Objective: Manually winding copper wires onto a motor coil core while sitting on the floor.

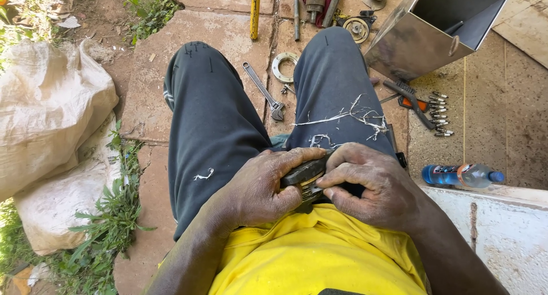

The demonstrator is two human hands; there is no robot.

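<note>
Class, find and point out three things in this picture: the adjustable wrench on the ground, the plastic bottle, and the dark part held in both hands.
adjustable wrench (261,90), head view, middle of its handle.
plastic bottle (460,174), head view, its body.
dark part (304,172), head view, top surface between the hands.

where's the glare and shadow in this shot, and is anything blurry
Head view: hard sun, glare on the metal box; soft shadow where left hand and right hand close on the dark tool; focus sharp, edges slightly bowed by the wide lens.
</note>
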